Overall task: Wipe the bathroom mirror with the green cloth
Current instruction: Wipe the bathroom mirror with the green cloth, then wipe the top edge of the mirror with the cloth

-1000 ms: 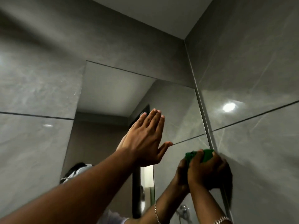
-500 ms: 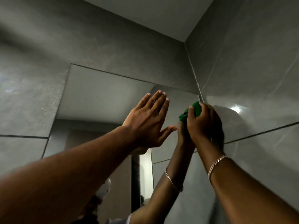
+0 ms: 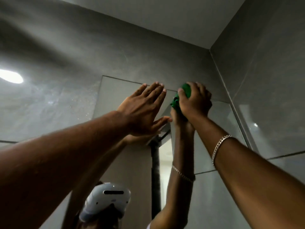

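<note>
The bathroom mirror (image 3: pixel 115 95) hangs on the grey tiled wall ahead, its right edge near the corner. My right hand (image 3: pixel 195 101) is closed on the bunched green cloth (image 3: pixel 185 90) and presses it against the glass at the mirror's top edge, right of centre. Green fabric also bulges out under the thumb. My left hand (image 3: pixel 143 109) lies flat on the glass just left of the cloth, fingers straight and close together, thumb spread, holding nothing. The mirror reflects both arms and a white headset.
Grey tiled walls meet in a corner (image 3: pixel 219 70) right of the mirror, with the ceiling (image 3: pixel 181 17) close above. A bright light glare (image 3: pixel 10 76) sits on the left wall. A chain bracelet (image 3: pixel 220 146) circles my right wrist.
My right hand has carried the cloth up the mirror's right side to the top edge and a little leftward. The left hand stayed flat on the glass. The view tilted upward.
</note>
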Motion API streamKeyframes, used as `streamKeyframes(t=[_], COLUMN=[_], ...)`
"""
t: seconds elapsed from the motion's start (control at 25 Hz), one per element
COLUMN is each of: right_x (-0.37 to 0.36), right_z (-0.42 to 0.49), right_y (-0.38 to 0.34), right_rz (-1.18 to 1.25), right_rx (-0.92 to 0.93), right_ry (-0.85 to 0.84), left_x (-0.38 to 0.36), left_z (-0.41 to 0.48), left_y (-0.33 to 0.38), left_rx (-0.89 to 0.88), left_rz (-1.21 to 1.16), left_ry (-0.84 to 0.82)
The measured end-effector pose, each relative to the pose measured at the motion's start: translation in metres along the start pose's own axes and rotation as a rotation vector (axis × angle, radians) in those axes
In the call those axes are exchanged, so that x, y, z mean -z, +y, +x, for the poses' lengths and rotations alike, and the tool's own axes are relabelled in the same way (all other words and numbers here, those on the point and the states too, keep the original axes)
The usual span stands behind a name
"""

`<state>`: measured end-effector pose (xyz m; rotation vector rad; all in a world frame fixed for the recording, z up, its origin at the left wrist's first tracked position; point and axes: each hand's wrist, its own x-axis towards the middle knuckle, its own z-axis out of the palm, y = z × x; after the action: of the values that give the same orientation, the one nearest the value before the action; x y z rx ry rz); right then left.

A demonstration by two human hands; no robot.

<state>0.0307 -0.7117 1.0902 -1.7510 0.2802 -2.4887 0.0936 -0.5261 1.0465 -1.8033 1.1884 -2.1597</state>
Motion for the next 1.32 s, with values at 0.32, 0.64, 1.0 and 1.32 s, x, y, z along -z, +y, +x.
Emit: streamKeyframes(t=[0.32,0.64,1.0,1.32], right_x=[-0.019,0.010,0.104,0.232], right_z=[-0.034,-0.123,-0.293,-0.469], right_y=[-0.100,-0.143,-0.206,-0.258], right_rz=[0.168,0.361,1.021,1.236], right_rx=[0.295,0.440,-0.008,-1.036], right_ry=[-0.170,-0.409,-0.729,-1.019], left_x=[0.033,0.059,0.146,0.258], left_z=[-0.054,-0.146,-0.244,-0.439], left_y=[-0.057,-0.009,0.023,0.068], left_rx=[0.085,0.684,1.526,1.576], left_rz=[0.052,-0.671,-1.481,-1.467], left_ry=[-0.005,0.458,0.261,-0.054])
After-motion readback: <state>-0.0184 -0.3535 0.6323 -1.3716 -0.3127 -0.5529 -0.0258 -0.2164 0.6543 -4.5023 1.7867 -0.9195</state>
